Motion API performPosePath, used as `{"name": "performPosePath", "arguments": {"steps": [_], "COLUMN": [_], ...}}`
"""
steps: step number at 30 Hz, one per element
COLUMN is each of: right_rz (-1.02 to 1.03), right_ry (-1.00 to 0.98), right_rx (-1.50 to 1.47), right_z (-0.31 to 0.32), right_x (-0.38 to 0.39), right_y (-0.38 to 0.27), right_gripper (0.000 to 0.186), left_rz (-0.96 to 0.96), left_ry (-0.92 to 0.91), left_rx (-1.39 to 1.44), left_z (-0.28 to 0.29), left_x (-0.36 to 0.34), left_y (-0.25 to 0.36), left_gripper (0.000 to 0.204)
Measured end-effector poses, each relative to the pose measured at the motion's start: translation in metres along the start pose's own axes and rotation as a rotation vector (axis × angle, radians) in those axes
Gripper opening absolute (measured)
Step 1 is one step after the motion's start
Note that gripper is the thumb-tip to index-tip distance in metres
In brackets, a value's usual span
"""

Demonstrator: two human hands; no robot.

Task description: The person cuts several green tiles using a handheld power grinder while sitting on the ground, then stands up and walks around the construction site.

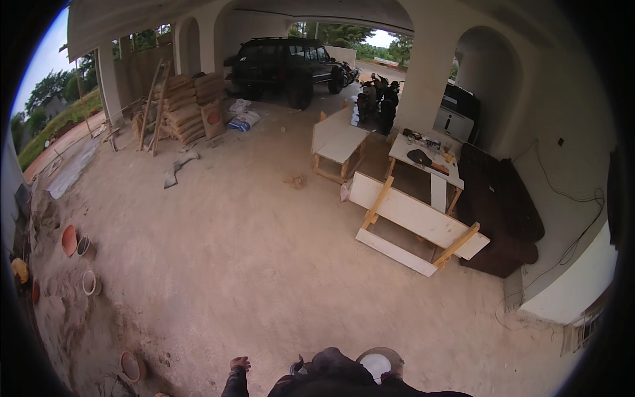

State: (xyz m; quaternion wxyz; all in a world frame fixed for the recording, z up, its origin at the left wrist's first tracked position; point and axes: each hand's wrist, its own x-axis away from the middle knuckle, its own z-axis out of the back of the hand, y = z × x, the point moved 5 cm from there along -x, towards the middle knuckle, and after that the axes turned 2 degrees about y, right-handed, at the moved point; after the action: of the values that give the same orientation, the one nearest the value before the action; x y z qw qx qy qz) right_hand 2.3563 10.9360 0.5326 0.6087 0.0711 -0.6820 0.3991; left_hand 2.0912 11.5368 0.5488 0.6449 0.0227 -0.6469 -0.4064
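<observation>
At the lower edge my left hand point(241, 363) sticks out from a dark sleeve, over the bare floor. Its fingers look apart and nothing shows in them. A round bucket point(399, 361) with a pale, whitish inside is close against the right side of my dark-clothed body. It looks larger than the buckets on the floor. My right arm runs down beside this bucket, but the fingers of my right hand are hidden at its rim, so their grip does not show.
Several buckets point(92, 283) and a reddish basin point(69, 241) line the left side. Stacked sacks point(185, 109) and a dark car point(284, 66) stand at the back. Right of centre are wooden tables point(340, 144), a tipped bench-like frame point(417, 215) and a dark sofa point(499, 205).
</observation>
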Motion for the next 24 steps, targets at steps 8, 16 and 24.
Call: {"name": "performPosePath", "arguments": {"steps": [8,16,24], "right_rz": [0.084,0.195,0.180], "right_ry": [0.072,0.123,0.090], "right_rx": [0.160,0.228,0.238], "right_z": [-0.271,-0.582,-0.864], "right_x": [0.050,0.104,0.155], "right_y": [0.051,0.119,0.184], "right_gripper": [0.035,0.036,0.035], "left_rz": [-0.692,0.254,0.511], "left_ry": [-0.145,0.254,0.191], "left_rx": [0.015,0.111,0.111], "left_z": [-0.092,0.005,-0.034], "left_x": [-0.109,-0.245,-0.353], "left_y": [0.398,0.370,0.482], "left_gripper": [0.032,0.031,0.030]}}
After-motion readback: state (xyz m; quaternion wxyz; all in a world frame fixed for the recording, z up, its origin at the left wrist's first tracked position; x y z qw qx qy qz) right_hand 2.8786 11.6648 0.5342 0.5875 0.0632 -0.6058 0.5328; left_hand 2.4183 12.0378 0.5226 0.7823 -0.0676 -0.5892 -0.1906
